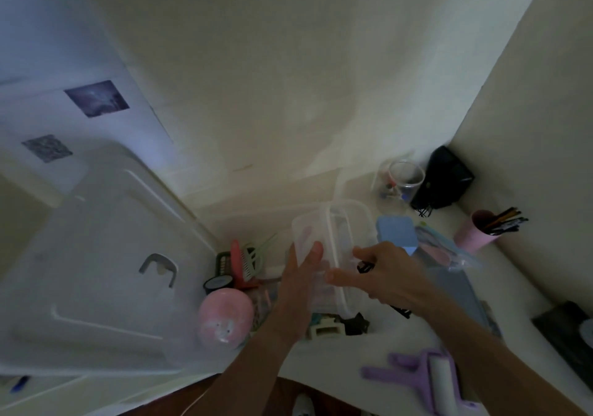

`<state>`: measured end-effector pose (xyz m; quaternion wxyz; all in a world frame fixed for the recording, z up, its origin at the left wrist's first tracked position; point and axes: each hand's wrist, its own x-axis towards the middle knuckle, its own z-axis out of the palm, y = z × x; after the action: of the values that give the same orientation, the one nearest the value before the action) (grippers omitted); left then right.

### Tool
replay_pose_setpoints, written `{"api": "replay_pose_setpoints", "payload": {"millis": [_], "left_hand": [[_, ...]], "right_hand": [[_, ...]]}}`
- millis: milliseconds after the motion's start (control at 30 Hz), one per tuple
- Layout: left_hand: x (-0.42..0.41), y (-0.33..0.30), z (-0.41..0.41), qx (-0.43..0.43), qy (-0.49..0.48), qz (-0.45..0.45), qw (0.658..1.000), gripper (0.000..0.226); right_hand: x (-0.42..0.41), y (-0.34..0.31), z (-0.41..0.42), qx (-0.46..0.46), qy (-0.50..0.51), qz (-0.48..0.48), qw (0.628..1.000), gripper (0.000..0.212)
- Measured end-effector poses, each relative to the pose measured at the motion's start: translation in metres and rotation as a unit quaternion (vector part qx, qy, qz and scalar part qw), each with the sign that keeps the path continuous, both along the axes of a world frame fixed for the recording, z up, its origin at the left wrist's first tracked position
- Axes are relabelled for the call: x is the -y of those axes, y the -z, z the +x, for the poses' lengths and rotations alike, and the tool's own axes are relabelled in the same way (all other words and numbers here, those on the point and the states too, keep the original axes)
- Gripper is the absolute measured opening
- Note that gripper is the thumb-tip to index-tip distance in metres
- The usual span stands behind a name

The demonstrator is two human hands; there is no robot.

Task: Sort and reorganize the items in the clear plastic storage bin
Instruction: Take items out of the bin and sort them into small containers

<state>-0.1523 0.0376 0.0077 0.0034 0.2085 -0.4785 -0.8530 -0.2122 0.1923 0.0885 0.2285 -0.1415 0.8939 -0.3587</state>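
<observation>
The clear plastic storage bin (pixel 333 242) sits tipped on the white worktop (pixel 378 345), near its middle, held between both hands; blur prevents a firm reading of its contents, though a pinkish shape shows through the wall. The left hand (pixel 298 284) lies flat against the bin's near-left wall with its fingers (pixel 313 252) straight and close together, pressing rather than gripping. The right hand (pixel 385 274) reaches across the bin's right side, fingers spread and partly curled over the rim; whether they hold the small black clip (pixel 365 267) seen at the fingertips cannot be told. Just beside the bin lie a blue lid (pixel 396 233), a red comb (pixel 239 263) with other hair tools, a pink round object (pixel 224 318), a beige claw clip (pixel 322 327) and a black clip (pixel 354 324). Farther out stand a glass jar (pixel 401 184), a black pouch (pixel 444 180), a pink cup (pixel 475 233) of pencils and a purple lint roller (pixel 423 377); a large translucent lid (pixel 96 255) leans at the left. Risk assessment: the bin is smooth-walled and held by flat pressure, so it may slip or tip further and spill. Crowded loose items alongside may be knocked off the worktop edge.
</observation>
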Motion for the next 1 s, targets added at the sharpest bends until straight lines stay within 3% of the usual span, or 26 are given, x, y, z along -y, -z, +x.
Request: {"api": "replay_pose_setpoints", "payload": {"millis": [133, 200, 267, 333, 400, 500, 633, 800, 1000], "left_hand": [[0.005, 0.001, -0.004, 0.013, -0.018, -0.013, 1.0, 0.075], [0.008, -0.007, -0.011, 0.047, -0.051, 0.023, 0.997, 0.08], [0.015, -0.012, -0.016, 0.065, -0.068, 0.068, 0.993, 0.07], [0.022, -0.014, -0.018, 0.072, -0.063, 0.071, 0.993, 0.058], [0.025, -0.016, -0.019, 0.074, -0.039, 0.081, 0.993, 0.06], [0.023, -0.02, -0.018, 0.084, -0.003, 0.118, 0.989, 0.059], [0.023, -0.013, -0.017, 0.09, 0.029, 0.145, 0.985, 0.071], [0.021, -0.01, -0.021, 0.08, -0.042, 0.062, 0.994, 0.075], [0.02, -0.016, -0.021, 0.081, -0.031, 0.033, 0.996, 0.075]], "right_hand": [[0.003, -0.003, 0.0, 0.019, -0.023, 0.008, 1.0, 0.102], [0.004, -0.006, 0.003, -0.078, -0.056, 0.032, 0.995, 0.096], [0.004, -0.004, 0.005, -0.175, -0.101, 0.033, 0.979, 0.083], [0.0, 0.002, 0.002, -0.216, -0.137, 0.0, 0.967, 0.06], [-0.003, 0.005, -0.003, -0.23, -0.158, -0.05, 0.959, 0.043], [-0.004, 0.004, -0.007, -0.235, -0.176, -0.126, 0.948, 0.03], [-0.005, 0.008, -0.011, -0.229, -0.191, -0.153, 0.942, 0.026], [0.0, 0.004, -0.008, -0.301, -0.156, -0.025, 0.94, 0.062], [0.003, 0.006, -0.016, -0.266, -0.189, -0.094, 0.941, 0.038]]}}
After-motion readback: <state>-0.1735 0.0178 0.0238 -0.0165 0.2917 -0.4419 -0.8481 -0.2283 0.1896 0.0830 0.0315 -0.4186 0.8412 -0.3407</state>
